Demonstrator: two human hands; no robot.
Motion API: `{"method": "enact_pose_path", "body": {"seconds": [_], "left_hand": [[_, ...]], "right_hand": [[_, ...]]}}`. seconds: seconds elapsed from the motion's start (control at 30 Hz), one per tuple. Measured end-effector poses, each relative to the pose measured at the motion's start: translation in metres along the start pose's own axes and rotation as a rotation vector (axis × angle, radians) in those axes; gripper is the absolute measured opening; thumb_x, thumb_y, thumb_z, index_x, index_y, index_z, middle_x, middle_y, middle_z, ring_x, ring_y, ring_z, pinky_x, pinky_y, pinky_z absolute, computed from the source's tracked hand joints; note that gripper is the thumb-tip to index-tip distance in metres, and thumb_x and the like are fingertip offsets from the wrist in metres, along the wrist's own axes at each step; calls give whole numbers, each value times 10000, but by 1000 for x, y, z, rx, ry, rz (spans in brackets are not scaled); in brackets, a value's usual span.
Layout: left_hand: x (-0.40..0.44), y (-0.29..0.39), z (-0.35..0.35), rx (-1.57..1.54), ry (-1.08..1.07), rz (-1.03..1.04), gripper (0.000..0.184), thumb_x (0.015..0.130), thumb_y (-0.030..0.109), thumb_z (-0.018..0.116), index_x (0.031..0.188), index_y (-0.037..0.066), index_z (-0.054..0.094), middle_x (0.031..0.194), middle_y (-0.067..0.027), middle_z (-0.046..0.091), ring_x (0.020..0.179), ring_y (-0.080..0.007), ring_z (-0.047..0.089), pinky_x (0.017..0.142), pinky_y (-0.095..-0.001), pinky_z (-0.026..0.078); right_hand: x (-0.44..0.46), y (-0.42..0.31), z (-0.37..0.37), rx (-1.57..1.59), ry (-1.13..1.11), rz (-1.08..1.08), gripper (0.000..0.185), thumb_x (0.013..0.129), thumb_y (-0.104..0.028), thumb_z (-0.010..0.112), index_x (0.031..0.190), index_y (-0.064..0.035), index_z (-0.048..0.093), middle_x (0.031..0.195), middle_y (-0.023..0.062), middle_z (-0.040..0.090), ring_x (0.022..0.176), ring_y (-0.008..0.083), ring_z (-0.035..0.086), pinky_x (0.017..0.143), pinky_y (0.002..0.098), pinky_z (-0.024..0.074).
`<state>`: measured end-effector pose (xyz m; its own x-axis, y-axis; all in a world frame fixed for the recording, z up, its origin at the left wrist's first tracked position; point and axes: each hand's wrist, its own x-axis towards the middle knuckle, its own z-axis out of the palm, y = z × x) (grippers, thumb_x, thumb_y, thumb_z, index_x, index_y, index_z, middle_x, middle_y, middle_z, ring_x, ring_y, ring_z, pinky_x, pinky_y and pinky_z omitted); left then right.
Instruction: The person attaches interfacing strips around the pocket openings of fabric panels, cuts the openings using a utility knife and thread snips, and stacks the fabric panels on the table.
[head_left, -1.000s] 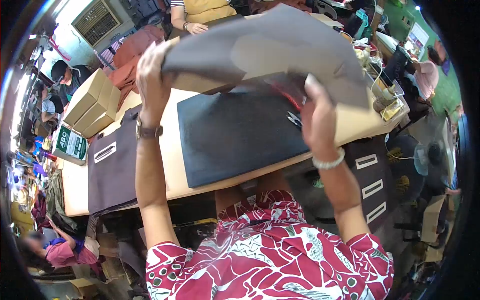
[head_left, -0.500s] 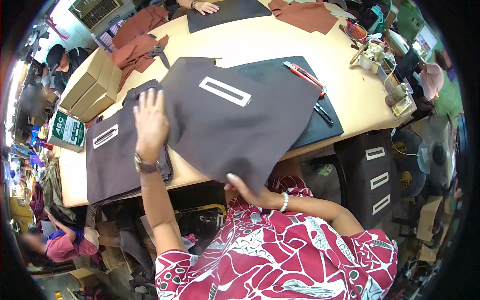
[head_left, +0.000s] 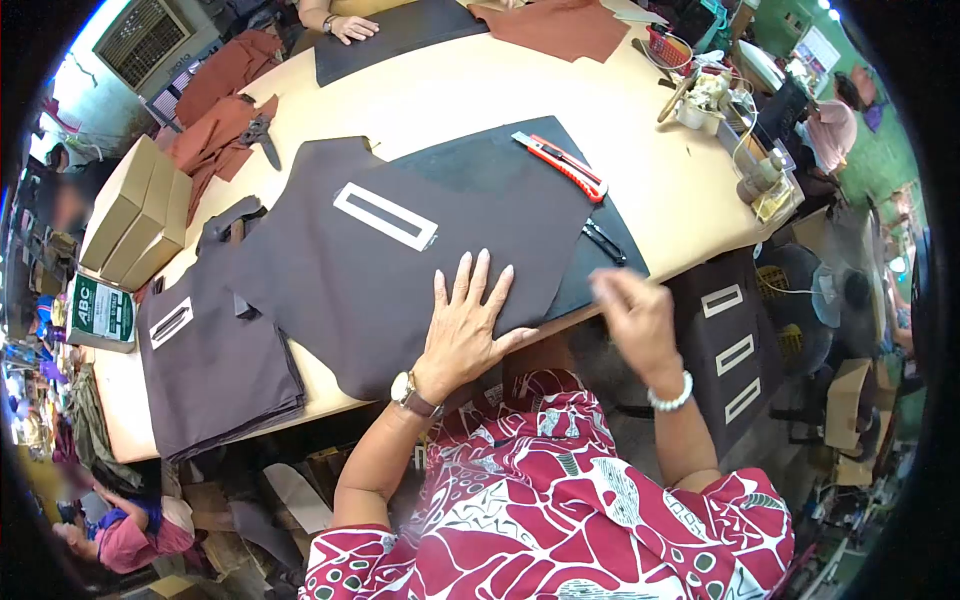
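Observation:
A dark brown fabric piece [head_left: 380,275] with a white-framed rectangular slot [head_left: 385,216] lies partly on a dark cutting mat [head_left: 480,160]. My left hand [head_left: 470,310] rests flat on its near right part, fingers spread. My right hand [head_left: 637,315] hangs above the table's front edge, fingers curled in, with nothing visible in them; it is slightly blurred. Near it on the mat lies a black cutter [head_left: 604,243], partly by the fabric's edge. A red utility knife [head_left: 562,166] lies farther up. To the left is a stack of brown fabric pieces [head_left: 215,365], partly overlapped by the single piece.
Cardboard boxes [head_left: 140,215] and a green-and-white ABC box [head_left: 101,312] stand at the left edge. Scissors [head_left: 262,140] lie by rust-coloured fabric [head_left: 212,140]. Across the table, another person's hand [head_left: 354,28] rests on a dark sheet [head_left: 400,45]. Slotted brown fabric [head_left: 735,330] hangs at right.
My left hand has moved from the stack at left onto the single fabric piece. My right hand has let go of the fabric's near corner and moved up and right. The camera view has shifted.

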<state>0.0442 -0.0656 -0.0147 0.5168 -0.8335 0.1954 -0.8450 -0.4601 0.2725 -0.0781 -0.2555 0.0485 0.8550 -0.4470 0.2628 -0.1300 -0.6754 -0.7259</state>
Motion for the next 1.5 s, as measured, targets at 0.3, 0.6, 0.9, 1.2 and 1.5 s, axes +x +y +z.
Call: {"method": "enact_pose_path", "body": {"seconds": [0.3, 0.6, 0.9, 1.2, 1.5], "left_hand": [[-11, 14, -5, -22, 13, -39, 475, 934, 335, 439, 1381, 184, 389, 1453, -192, 265, 1345, -377, 239, 1041, -603, 205], [-21, 58, 7, -33, 39, -52, 558, 861, 322, 559, 1379, 197, 393, 1448, -166, 284, 1343, -361, 247, 1031, -609, 202], [-29, 68, 11, -212, 55, -38, 600, 850, 416, 556, 1359, 131, 419, 1449, -151, 311, 1357, -326, 251, 1074, -552, 169], [0, -43, -36, 37, 257, -442, 834, 817, 533, 573, 1375, -33, 319, 1429, -221, 307, 1349, -381, 229, 1067, -565, 189], [10, -86, -27, -43, 138, -557, 1135, 652, 727, 607, 1415, -24, 231, 1460, -206, 262, 1379, -356, 174, 1101, -553, 96]], "right_hand": [[44, 68, 11, -277, 163, 55, 205, 780, -111, 669, 922, 25, 611, 988, 162, 534, 964, 317, 534, 849, 389, 423], [21, 45, -26, 61, 531, 203, 99, 833, -67, 637, 862, 27, 621, 763, 84, 641, 688, 136, 572, 652, 296, 471], [14, 30, 57, -236, 313, -108, 63, 797, -71, 619, 850, -37, 621, 856, 122, 614, 845, 300, 569, 763, 399, 429], [142, 60, 46, -599, 232, -167, 348, 843, -310, 608, 1002, -1, 621, 1060, 165, 578, 1036, 334, 521, 914, 429, 384], [148, 30, 54, -297, 14, -132, 270, 827, -252, 649, 821, -21, 511, 642, 167, 589, 596, 337, 596, 571, 431, 451]]}}
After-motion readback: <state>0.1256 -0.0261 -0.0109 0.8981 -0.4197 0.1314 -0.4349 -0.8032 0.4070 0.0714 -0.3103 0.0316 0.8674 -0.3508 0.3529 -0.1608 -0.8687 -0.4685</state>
